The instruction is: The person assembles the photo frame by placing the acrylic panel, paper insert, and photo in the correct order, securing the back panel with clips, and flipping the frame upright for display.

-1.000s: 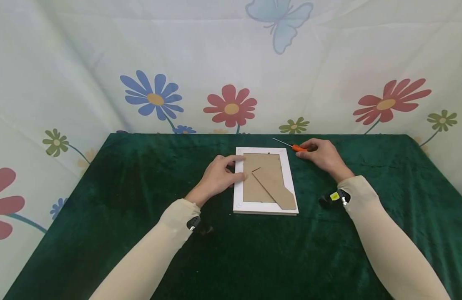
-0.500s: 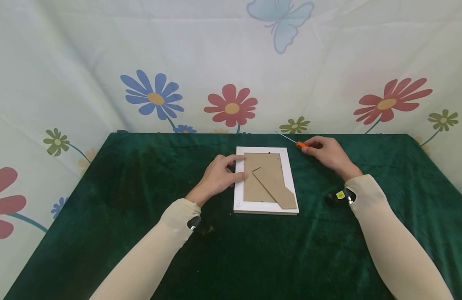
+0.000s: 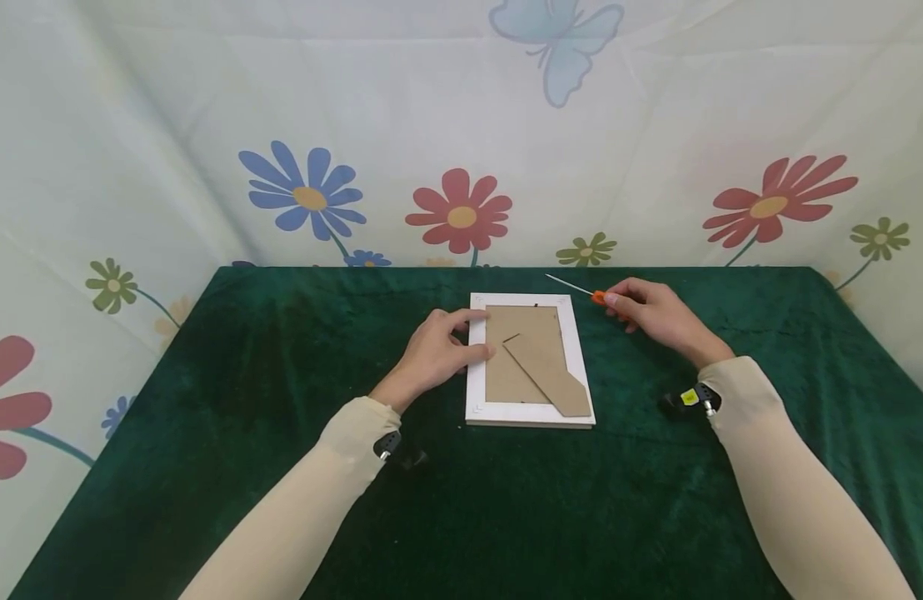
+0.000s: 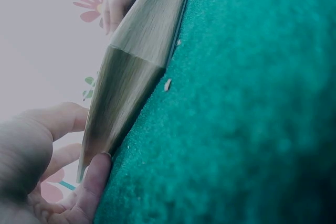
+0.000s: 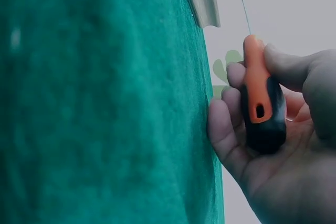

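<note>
A white picture frame (image 3: 476,408) lies face down, its brown backing board (image 3: 521,375) and folded easel leg (image 3: 562,387) showing. My left hand (image 3: 435,354) grips its left edge, thumb and index finger over the back. In the left wrist view, another finger (image 4: 97,179) touches the wood-grained side (image 4: 123,87). Right of the frame, my right hand (image 3: 656,312) holds a screwdriver (image 3: 598,297) with an orange and black handle. Its thin shaft points to the far left, away from the frame. In the right wrist view, thumb and fingers wrap the handle (image 5: 257,90).
Dark green velvety cloth (image 3: 356,517) covers the table. A white curtain (image 3: 401,92) with printed flowers and a butterfly hangs behind its far edge. A small pale crumb (image 4: 168,84) lies on the cloth beside the frame.
My right hand first lifts the screwdriver a little and moves right, then turns so the fingers come further round the handle. The left hand and the picture frame stay in place.
</note>
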Available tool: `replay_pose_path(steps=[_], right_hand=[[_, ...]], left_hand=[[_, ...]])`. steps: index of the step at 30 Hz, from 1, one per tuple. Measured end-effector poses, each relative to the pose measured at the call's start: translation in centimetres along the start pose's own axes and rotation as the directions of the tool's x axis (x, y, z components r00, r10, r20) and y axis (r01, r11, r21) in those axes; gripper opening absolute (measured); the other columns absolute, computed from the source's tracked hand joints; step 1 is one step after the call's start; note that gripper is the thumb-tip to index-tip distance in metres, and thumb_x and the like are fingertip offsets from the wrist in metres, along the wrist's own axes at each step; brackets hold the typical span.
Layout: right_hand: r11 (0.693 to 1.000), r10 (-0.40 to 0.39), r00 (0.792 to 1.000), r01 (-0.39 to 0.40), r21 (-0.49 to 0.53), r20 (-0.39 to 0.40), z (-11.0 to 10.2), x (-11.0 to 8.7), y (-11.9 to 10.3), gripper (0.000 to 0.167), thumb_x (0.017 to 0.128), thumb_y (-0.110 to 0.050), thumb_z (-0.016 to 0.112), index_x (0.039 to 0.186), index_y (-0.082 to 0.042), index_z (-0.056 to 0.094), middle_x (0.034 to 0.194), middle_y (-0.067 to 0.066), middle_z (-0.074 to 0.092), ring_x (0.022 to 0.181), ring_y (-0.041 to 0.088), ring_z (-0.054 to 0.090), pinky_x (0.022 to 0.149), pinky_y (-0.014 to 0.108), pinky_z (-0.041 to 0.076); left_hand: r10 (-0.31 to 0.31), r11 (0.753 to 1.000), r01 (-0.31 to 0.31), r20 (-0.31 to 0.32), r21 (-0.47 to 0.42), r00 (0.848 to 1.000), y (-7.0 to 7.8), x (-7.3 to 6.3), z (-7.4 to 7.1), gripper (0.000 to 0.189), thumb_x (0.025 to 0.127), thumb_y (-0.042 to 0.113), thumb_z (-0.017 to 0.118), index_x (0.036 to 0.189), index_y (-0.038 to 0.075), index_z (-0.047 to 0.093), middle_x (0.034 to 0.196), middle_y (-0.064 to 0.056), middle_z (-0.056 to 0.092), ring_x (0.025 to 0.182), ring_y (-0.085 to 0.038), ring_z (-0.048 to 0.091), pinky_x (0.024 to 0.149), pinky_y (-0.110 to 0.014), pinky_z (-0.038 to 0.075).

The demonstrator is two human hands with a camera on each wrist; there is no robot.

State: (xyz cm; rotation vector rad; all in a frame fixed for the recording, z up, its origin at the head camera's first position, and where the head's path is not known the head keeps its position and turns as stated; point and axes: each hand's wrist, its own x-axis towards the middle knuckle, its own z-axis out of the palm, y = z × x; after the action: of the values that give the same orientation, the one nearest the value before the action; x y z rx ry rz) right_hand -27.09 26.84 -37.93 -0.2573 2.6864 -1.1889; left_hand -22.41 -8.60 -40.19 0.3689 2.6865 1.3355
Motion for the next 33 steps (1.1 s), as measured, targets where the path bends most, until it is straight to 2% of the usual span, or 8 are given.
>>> replay_pose_path(steps=[7, 20, 33], right_hand=[[1.000, -0.017, 1.000, 0.017, 0.023, 0.003, 0.09, -0.01, 0.06, 0.046, 0.111, -0.035, 0.057, 0.139, 0.001, 0.059, 0.124, 0.022, 0.063, 0.101, 0.033, 0.058, 0.082, 0.026, 0.055], [0.999, -0.030, 0.997, 0.027, 0.044, 0.068, 0.21, -0.11, -0.34, 0.040, 0.112, -0.034, 0.058, 0.133, -0.001, 0.063, 0.119, 0.020, 0.069, 0.097, 0.031, 0.059, 0.078, 0.029, 0.055], [1.000, -0.006, 0.996, 0.006, -0.001, 0.094, 0.18, 0.02, -0.34, 0.040, 0.111, -0.040, 0.057, 0.126, -0.004, 0.066, 0.105, 0.015, 0.066, 0.089, 0.031, 0.059, 0.076, 0.032, 0.053]], left_hand=[[0.003, 1.000, -0.003, -0.002, 0.004, 1.000, -0.05, 0.08, 0.03, 0.062, 0.095, 0.031, 0.079, 0.153, 0.019, 0.059, 0.123, -0.012, 0.052, 0.077, -0.021, 0.066, 0.069, -0.030, 0.059], [0.008, 1.000, -0.008, -0.005, 0.008, 1.000, -0.05, 0.11, 0.06, 0.063, 0.095, 0.031, 0.080, 0.153, 0.018, 0.059, 0.123, -0.012, 0.052, 0.077, -0.020, 0.066, 0.069, -0.030, 0.059], [-0.001, 1.000, 0.001, -0.007, -0.002, 1.000, 0.05, 0.05, -0.01, 0.063, 0.095, 0.031, 0.080, 0.153, 0.019, 0.059, 0.122, -0.012, 0.052, 0.078, -0.021, 0.066, 0.069, -0.030, 0.059]])
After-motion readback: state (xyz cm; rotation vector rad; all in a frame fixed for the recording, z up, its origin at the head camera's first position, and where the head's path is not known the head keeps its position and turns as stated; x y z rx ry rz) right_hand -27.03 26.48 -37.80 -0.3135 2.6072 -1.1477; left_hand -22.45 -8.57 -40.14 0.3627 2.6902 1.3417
